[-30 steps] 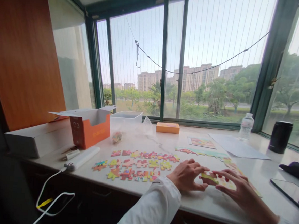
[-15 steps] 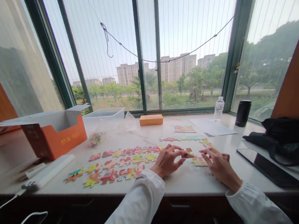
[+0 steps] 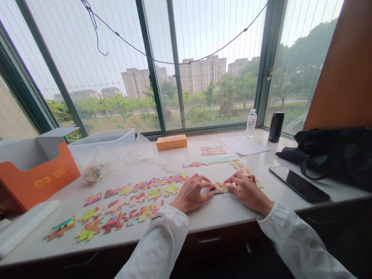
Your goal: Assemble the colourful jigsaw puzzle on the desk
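Observation:
My left hand (image 3: 195, 193) is low over the table, its thumb and fingertips closed on a small jigsaw piece (image 3: 217, 190) at the near edge of the puzzle. My right hand (image 3: 247, 191) bends over the joined jigsaw pieces (image 3: 223, 187), fingertips pressed on them and partly covering them. Whether the left piece is locked in, I cannot tell. Beyond the hands runs a joined border strip (image 3: 210, 161), which turns down the right side behind my right hand. Rows of loose puzzle pieces (image 3: 139, 199) lie left of my left hand.
An orange open box (image 3: 52, 177), a clear plastic bin (image 3: 109, 137) and a bag of pieces (image 3: 96, 173) stand left. Behind are a small orange box (image 3: 171, 142), a picture card (image 3: 212, 150), paper (image 3: 244, 146), a bottle (image 3: 251, 123) and a black tumbler (image 3: 276, 127). A phone (image 3: 299, 183) lies right.
My hands have come closer together, and the left one has brought its piece down against the joined pieces. The camera view has turned to the right.

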The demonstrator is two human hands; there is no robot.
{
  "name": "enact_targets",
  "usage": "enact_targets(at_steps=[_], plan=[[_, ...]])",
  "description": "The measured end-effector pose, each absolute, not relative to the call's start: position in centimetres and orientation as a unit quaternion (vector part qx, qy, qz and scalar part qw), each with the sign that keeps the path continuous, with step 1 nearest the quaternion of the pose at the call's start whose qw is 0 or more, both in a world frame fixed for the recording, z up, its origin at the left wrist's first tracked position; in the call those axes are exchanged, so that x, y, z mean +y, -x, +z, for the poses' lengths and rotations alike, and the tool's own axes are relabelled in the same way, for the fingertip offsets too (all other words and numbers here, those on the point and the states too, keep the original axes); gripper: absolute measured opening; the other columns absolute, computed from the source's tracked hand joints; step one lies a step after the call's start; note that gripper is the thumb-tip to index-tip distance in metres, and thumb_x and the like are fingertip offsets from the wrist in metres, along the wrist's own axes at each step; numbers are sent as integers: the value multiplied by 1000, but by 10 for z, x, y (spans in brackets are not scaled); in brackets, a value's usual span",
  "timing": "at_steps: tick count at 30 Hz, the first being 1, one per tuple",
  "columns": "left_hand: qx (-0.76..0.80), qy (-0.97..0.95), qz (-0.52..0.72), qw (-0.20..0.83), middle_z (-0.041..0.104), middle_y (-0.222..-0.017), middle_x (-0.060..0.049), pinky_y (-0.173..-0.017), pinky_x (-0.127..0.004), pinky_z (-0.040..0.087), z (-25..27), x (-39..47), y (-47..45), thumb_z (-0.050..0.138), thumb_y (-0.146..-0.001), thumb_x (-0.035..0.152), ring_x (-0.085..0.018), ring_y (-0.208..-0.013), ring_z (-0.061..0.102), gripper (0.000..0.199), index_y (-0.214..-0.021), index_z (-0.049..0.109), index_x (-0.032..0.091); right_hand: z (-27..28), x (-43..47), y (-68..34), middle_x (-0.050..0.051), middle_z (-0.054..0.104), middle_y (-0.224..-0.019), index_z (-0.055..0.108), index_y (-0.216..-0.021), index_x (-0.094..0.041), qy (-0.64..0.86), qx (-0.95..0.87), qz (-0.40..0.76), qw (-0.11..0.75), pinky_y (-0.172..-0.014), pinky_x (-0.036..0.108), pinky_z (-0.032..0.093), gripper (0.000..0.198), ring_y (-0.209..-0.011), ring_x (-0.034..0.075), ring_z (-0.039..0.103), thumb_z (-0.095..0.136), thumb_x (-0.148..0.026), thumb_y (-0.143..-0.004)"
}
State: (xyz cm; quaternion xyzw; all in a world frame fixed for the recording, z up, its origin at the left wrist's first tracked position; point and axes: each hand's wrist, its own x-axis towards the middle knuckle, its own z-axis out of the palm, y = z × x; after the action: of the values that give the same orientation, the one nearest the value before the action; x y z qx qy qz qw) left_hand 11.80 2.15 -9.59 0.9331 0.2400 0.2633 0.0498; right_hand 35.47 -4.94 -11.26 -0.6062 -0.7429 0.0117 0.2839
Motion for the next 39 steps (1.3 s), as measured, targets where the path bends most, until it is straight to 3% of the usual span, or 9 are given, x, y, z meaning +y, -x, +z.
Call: enact_targets(at_steps=[10, 19, 23, 27, 33, 39], plan=[[247, -936, 242, 62, 68, -110, 0, -91, -36, 49, -99, 24, -119, 58, -92, 35, -19, -97, 57, 20, -103, 75, 33, -113, -49, -354, 5, 67, -108, 71, -106, -29, 593, -753, 32, 283, -96, 42, 35, 30, -104, 23, 60, 43, -36, -97], [240, -936, 251, 51, 69, -107, 0, -91, -35, 48, -97, 22, -119, 58, -92, 35, -19, -96, 57, 19, -103, 74, 32, -108, -53, -350, 6, 64, -114, 66, -117, -32, 587, -756, 1, 289, -96, 43, 37, 30, -107, 24, 58, 51, -44, -95], [272, -925, 265, 31, 68, -112, -3, -92, -38, 47, -95, 21, -118, 66, -86, 38, -22, -102, 57, 37, -121, 65, 29, -110, -51, -351, 6, 62, -117, 66, -119, -35, 586, -765, 16, 265, -97, 44, 35, 32, -110, 24, 56, 47, -46, -97], [294, -919, 257, 47, 71, -110, -3, -91, -40, 48, -95, 21, -117, 69, -81, 38, -23, -102, 58, 45, -124, 62, 26, -113, -48, -352, 5, 61, -118, 65, -122, -38, 584, -770, 15, 255, -96, 44, 34, 33, -110, 23, 55, 45, -48, -97], [302, -914, 256, 85, 73, -101, 0, -88, -38, 49, -96, 23, -117, 71, -81, 37, -23, -101, 58, 41, -120, 65, 28, -116, -46, -352, 4, 62, -113, 67, -120, -40, 591, -766, 16, 253, -93, 42, 37, 33, -107, 23, 55, 47, -49, -96], [275, -922, 267, 61, 72, -106, -1, -88, -37, 48, -96, 22, -118, 65, -86, 41, -21, -98, 58, 20, -98, 75, 29, -115, -46, -350, 4, 63, -113, 68, -118, -41, 591, -764, 16, 259, -90, 41, 38, 32, -105, 23, 57, 47, -50, -95]])
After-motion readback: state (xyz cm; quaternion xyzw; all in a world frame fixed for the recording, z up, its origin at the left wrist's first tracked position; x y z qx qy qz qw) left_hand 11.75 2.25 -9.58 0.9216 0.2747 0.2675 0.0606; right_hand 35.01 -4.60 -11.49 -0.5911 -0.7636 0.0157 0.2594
